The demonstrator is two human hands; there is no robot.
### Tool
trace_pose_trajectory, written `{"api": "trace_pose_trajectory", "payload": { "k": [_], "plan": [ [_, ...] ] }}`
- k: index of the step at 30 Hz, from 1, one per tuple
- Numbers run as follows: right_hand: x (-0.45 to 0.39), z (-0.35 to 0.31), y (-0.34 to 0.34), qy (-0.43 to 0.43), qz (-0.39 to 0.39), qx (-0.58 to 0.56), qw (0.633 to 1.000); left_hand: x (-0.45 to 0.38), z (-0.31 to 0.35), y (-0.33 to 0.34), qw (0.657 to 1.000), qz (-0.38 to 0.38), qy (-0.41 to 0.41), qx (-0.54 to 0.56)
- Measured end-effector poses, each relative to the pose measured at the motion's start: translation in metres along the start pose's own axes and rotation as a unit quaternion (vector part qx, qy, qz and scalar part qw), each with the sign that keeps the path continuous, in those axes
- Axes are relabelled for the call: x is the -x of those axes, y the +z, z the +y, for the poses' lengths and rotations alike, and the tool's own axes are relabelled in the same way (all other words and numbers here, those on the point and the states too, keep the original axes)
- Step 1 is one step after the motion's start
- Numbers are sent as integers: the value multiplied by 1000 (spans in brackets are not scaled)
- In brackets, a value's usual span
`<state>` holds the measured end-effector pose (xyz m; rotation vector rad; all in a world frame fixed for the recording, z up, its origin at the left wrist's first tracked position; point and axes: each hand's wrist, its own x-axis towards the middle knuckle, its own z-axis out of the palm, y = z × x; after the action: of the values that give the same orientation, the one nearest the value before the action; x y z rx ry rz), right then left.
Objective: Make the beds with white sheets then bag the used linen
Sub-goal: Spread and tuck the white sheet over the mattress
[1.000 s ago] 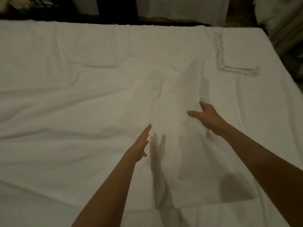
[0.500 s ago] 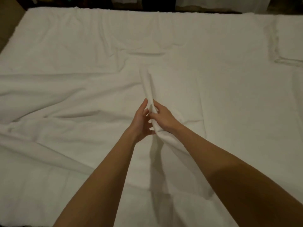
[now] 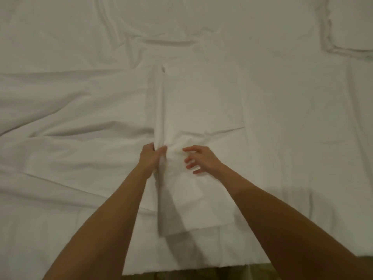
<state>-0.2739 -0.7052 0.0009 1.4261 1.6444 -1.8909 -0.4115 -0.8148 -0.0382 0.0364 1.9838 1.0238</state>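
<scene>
Since a moment ago, my right hand (image 3: 201, 159) is letting go, fingers spread over the cloth (image 3: 201, 102); my left hand (image 3: 152, 157) is pinching its raised fold on the bed (image 3: 70, 47).

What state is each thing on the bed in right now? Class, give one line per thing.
Bed sheet: spread out, wrinkled.
Folded cloth: lying flat, left edge lifted in a ridge.
Left hand: gripping that raised edge.
Right hand: fingers spread, holding nothing.
Small folded linen: flat, far right.
</scene>
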Motion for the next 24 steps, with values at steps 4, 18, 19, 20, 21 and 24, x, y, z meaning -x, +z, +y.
{"api": "trace_pose_trajectory", "payload": {
  "k": [4, 18, 19, 20, 21, 24],
  "plan": [
    [-1, 33, -43, 8, 163, 5, 987, 9, -6, -9, 997, 29, 7, 67],
    [89, 186, -73, 293, 238, 23, 926, 88, -89, 2, 994, 5, -105, 23],
    [96, 191, -71, 300, 228, -3, 926, 99, -100, 4, 993, 8, -113, 23],
    [102, 195, -69, 306, 211, -55, 927, 111, -111, 8, 992, 7, -122, 30],
    [107, 199, -67, 306, 184, -125, 926, 123, -121, 12, 990, 2, -130, 50],
    [112, 201, -56, 245, 116, -342, 900, 149, -130, 26, 976, 13, -135, 172]
  ]
}}
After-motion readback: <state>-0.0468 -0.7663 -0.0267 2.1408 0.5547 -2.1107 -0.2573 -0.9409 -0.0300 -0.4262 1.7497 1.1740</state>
